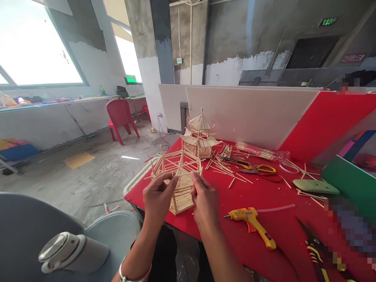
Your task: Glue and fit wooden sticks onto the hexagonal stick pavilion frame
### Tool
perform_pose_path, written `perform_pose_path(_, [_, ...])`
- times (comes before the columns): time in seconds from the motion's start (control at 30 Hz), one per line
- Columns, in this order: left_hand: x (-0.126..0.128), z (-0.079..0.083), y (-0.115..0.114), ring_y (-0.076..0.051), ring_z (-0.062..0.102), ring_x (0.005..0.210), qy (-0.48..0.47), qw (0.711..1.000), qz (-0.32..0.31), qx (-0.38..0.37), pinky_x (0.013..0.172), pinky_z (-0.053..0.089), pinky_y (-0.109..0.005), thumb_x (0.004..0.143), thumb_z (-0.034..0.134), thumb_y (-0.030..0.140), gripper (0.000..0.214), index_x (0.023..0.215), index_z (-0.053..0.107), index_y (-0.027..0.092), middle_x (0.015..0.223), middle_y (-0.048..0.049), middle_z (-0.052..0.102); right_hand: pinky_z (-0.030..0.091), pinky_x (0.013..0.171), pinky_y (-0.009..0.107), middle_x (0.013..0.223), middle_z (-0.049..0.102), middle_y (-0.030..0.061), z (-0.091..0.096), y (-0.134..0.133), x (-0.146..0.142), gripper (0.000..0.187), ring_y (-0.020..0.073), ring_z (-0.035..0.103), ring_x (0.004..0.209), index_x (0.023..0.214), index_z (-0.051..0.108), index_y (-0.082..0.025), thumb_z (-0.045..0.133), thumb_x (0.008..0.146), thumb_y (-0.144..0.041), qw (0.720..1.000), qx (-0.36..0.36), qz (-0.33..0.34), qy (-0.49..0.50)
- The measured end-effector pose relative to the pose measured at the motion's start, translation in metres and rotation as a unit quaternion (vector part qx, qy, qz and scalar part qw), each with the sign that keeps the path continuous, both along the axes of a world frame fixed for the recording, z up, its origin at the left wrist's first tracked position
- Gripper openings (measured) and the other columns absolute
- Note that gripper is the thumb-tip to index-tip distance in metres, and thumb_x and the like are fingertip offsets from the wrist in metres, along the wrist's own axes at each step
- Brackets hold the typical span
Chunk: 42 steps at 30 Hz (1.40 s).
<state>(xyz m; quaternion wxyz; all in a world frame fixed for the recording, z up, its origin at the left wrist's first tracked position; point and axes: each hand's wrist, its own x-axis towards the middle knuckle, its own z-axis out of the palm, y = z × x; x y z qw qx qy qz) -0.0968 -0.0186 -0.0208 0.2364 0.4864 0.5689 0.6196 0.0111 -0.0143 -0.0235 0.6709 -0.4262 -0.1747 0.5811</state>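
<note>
A half-built house of thin wooden sticks (179,178) stands at the near left corner of the red table (264,231). My left hand (158,197) and my right hand (205,197) are both closed in a pinch on one thin stick (184,172) held level across the model's top frame. Behind the model stands a finished two-tier stick pagoda (199,135). Loose sticks (227,166) lie scattered to its right.
A yellow glue gun (254,225) lies right of my right hand. Yellow-handled scissors (258,169), a bag of sticks (261,152), a pale green pad (315,186) and black pliers (315,246) are on the table. White boards (249,113) stand behind. A red chair (120,117) is on the floor.
</note>
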Motion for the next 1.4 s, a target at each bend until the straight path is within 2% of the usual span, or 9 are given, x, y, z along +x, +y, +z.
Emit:
perform_pose_path(0.33, [-0.001,-0.002,0.000,-0.008,0.035,0.051,0.007,1.000,0.001,-0.003,0.046,0.031,-0.023,0.073,0.078,0.045,0.030,0.087,0.076,0.018,0.069,0.0004,0.061,0.023,0.044,0.022,0.048,0.038,-0.0074,0.001,-0.001,0.000,0.042,0.0071,0.030,0.048,0.056,0.058,-0.018,0.083,0.063,-0.051,1.000,0.016,-0.004,-0.023])
perform_pose_path(0.53, [0.002,0.008,-0.003,-0.008,0.038,0.053,0.053,0.998,0.021,0.030,0.047,0.032,-0.024,0.074,0.077,0.040,0.029,0.097,0.077,0.023,0.091,-0.0029,0.068,0.023,0.043,0.022,0.049,0.038,-0.0076,0.000,-0.001,0.000,0.040,0.0069,0.029,0.048,0.059,0.063,-0.018,0.083,0.063,-0.051,1.000,0.010,-0.001,-0.022])
perform_pose_path(0.63, [0.002,0.011,-0.003,-0.009,0.038,0.053,0.046,0.999,0.009,0.010,0.047,0.032,-0.024,0.072,0.079,0.040,0.033,0.100,0.077,0.022,0.080,-0.0009,0.065,0.023,0.043,0.022,0.048,0.039,-0.0078,0.000,-0.001,-0.001,0.039,0.0070,0.031,0.047,0.062,0.066,-0.017,0.084,0.062,-0.052,1.000,0.003,-0.002,-0.018])
perform_pose_path(0.77, [-0.001,0.009,-0.003,-0.009,0.032,0.049,0.032,0.999,-0.012,-0.027,0.047,0.029,-0.024,0.069,0.080,0.042,0.039,0.101,0.077,0.019,0.055,0.0063,0.044,0.023,0.043,0.022,0.047,0.040,-0.0084,0.001,-0.001,-0.001,0.040,0.0063,0.030,0.046,0.063,0.067,-0.017,0.086,0.059,-0.052,1.000,0.000,0.001,0.004])
perform_pose_path(0.87, [-0.004,0.005,-0.003,-0.009,0.030,0.049,0.029,0.999,-0.020,-0.034,0.047,0.027,-0.024,0.070,0.080,0.043,0.041,0.102,0.077,0.018,0.052,0.0081,0.034,0.022,0.042,0.021,0.047,0.040,-0.0082,0.001,-0.001,0.000,0.040,0.0061,0.031,0.046,0.062,0.065,-0.017,0.086,0.059,-0.051,1.000,-0.001,0.000,0.006])
perform_pose_path(1.0, [-0.004,0.002,-0.002,-0.010,0.029,0.050,0.017,0.999,-0.024,-0.031,0.047,0.026,-0.025,0.069,0.080,0.046,0.040,0.098,0.077,0.018,0.052,0.0080,0.033,0.022,0.042,0.022,0.047,0.040,-0.0081,-0.001,-0.001,0.000,0.040,0.0061,0.030,0.045,0.061,0.065,-0.017,0.085,0.061,-0.052,1.000,0.002,0.004,-0.006])
perform_pose_path(1.27, [-0.004,0.004,-0.002,-0.009,0.028,0.049,0.015,0.999,-0.021,-0.021,0.046,0.025,-0.025,0.069,0.079,0.045,0.036,0.093,0.077,0.018,0.052,0.0079,0.034,0.023,0.042,0.020,0.048,0.040,-0.0089,-0.001,-0.005,0.003,0.041,0.0052,0.031,0.046,0.072,0.072,-0.017,0.089,0.056,-0.051,1.000,-0.006,0.017,0.009])
perform_pose_path(1.4, [-0.005,0.003,-0.002,-0.009,0.028,0.049,0.022,0.999,-0.024,-0.023,0.046,0.025,-0.025,0.071,0.079,0.044,0.035,0.094,0.077,0.017,0.051,0.0081,0.033,0.024,0.042,0.020,0.049,0.039,-0.0084,-0.005,-0.013,0.011,0.040,0.0054,0.030,0.046,0.071,0.072,-0.016,0.087,0.060,-0.052,1.000,0.004,0.011,-0.025])
